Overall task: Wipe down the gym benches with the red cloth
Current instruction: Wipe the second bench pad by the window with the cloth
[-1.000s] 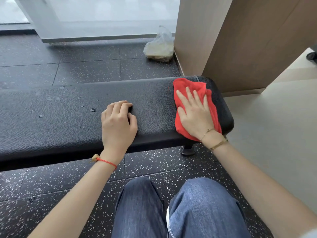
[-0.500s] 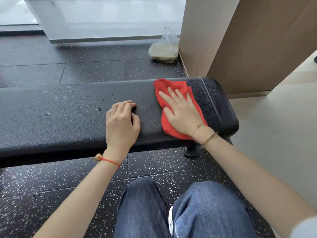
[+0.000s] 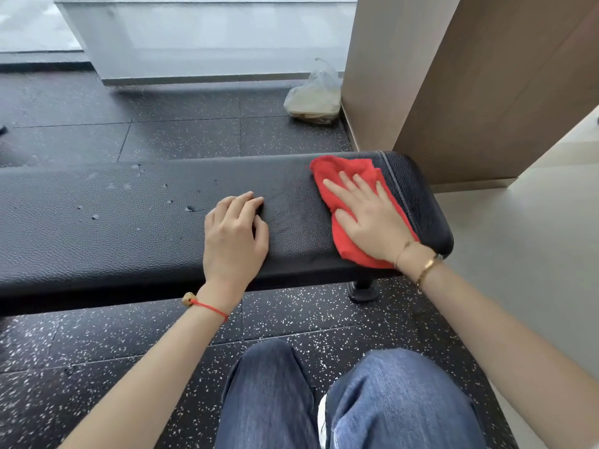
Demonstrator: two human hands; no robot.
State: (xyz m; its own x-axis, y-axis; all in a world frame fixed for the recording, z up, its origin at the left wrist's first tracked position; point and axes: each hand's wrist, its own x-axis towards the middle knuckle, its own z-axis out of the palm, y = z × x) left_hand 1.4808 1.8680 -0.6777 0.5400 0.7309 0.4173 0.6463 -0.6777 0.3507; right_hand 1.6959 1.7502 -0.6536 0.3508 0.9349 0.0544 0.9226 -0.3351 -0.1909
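A long black padded gym bench (image 3: 129, 228) runs across the view in front of me. The red cloth (image 3: 343, 176) lies on its top near the right end. My right hand (image 3: 366, 218) lies flat on the cloth with fingers spread, pressing it onto the padding. My left hand (image 3: 235, 234) rests on the bench's front edge to the left of the cloth, fingers curled and together, with nothing in it. Small droplets and specks (image 3: 168, 202) dot the bench top left of my left hand.
A bench foot (image 3: 363, 291) stands on the black speckled rubber floor (image 3: 97, 351). A plastic bag (image 3: 312, 95) sits on the floor behind the bench beside a brown wall panel (image 3: 486, 92). Pale floor (image 3: 525, 254) lies to the right. My knees in jeans (image 3: 324, 400) are below.
My right hand slid the red cloth left along the bench top, then back right toward the bench end. My left hand stayed where it was.
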